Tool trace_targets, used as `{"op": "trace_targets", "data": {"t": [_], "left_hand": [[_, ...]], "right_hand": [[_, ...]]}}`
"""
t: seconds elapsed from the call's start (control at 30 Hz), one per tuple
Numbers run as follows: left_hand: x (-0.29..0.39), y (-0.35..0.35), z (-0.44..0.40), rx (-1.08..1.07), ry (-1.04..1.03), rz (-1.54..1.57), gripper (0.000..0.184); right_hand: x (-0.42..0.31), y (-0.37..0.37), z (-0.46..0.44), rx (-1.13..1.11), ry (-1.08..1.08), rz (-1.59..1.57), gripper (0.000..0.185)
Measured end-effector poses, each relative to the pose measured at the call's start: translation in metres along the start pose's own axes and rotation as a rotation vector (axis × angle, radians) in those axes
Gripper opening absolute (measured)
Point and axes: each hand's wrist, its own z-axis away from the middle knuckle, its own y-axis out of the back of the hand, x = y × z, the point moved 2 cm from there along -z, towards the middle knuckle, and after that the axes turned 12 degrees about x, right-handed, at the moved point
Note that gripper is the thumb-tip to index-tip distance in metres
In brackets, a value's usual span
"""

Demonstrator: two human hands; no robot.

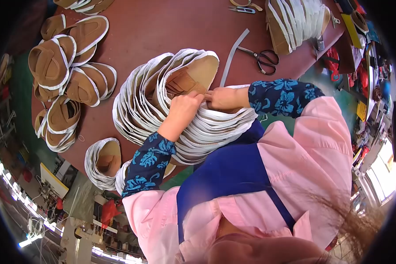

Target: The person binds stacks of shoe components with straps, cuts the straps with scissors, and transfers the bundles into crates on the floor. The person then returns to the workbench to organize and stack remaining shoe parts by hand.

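Observation:
A thick stack of nested tan shoe uppers (132,99) with white edging lies at the table's front edge. My left hand (185,110) rests over the middle of the stack, its fingers pinched at the edge of a shoe upper (202,72) whose inside faces up. Close beside it, my right hand (226,97) comes in from the right with bent fingers at the same edge. The fingertips of both hands nearly meet there. Whatever small part lies between them is hidden. A pale strip (234,55) lies just beyond my right hand.
Black-handled scissors (266,61) and small thread snips (242,9) lie on the red-brown table (136,26). Finished-looking brown uppers (50,66) are piled at the left. Another white-edged stack (297,22) stands at the back right, and a smaller one (103,163) at the front left.

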Motion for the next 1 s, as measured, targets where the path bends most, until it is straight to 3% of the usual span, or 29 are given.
{"op": "trace_targets", "data": {"t": [0.03,0.17,0.2,0.3,0.37,0.43,0.5,0.57,0.6,0.63,0.67,0.73,0.83,0.87,0.93,1.0], "left_hand": [[0.001,0.001,-0.001,-0.002,0.008,0.071,0.009],[-0.006,0.002,-0.004,-0.053,-0.135,0.272,0.011],[-0.006,0.006,-0.006,-0.081,-0.132,0.284,0.011],[-0.006,0.009,-0.004,-0.187,-0.122,0.211,0.011],[-0.008,0.004,-0.001,-0.174,-0.146,0.217,0.012],[-0.008,-0.001,-0.001,-0.219,-0.131,0.210,0.012],[-0.009,-0.004,-0.001,-0.236,-0.128,0.180,0.012],[-0.008,-0.006,0.000,-0.244,-0.158,0.134,0.012],[-0.007,-0.007,-0.001,-0.247,-0.158,0.128,0.012],[-0.008,-0.006,-0.001,-0.247,-0.154,0.121,0.012],[-0.008,-0.006,-0.001,-0.252,-0.147,0.113,0.012],[-0.009,-0.005,-0.003,-0.245,-0.125,0.114,0.012],[-0.011,0.000,-0.003,-0.250,-0.117,0.102,0.012],[-0.011,0.000,-0.004,-0.252,-0.111,0.105,0.012],[-0.011,-0.001,-0.004,-0.243,-0.104,0.117,0.012],[-0.013,-0.001,-0.002,-0.224,-0.103,0.129,0.013]], "right_hand": [[0.000,-0.009,-0.001,0.009,0.090,0.058,0.037],[0.005,-0.002,0.002,0.083,0.023,-0.250,0.039],[0.017,-0.021,0.008,-0.101,-0.132,-0.359,0.030],[0.022,0.016,0.032,-0.358,-0.171,0.002,0.021],[0.051,0.053,0.039,-0.255,-0.308,0.191,0.017],[0.109,0.073,0.059,0.109,-0.231,0.489,0.022],[0.116,0.109,0.056,0.396,-0.207,0.465,0.023],[0.103,0.102,0.039,0.305,-0.259,0.055,0.029],[0.082,0.099,0.025,0.090,-0.168,0.080,0.027],[0.053,0.096,0.003,-0.208,-0.341,0.024,0.023],[0.044,0.064,0.003,-0.041,-0.182,-0.199,0.020],[0.026,0.006,-0.009,-0.258,-0.147,-0.066,0.020],[0.015,-0.025,0.004,0.123,0.121,0.011,0.022],[0.017,-0.027,0.013,0.146,0.112,-0.043,0.019],[0.033,-0.025,0.009,-0.170,-0.179,-0.713,0.020],[0.035,-0.008,0.017,-0.187,-0.577,-1.348,0.025]]}}
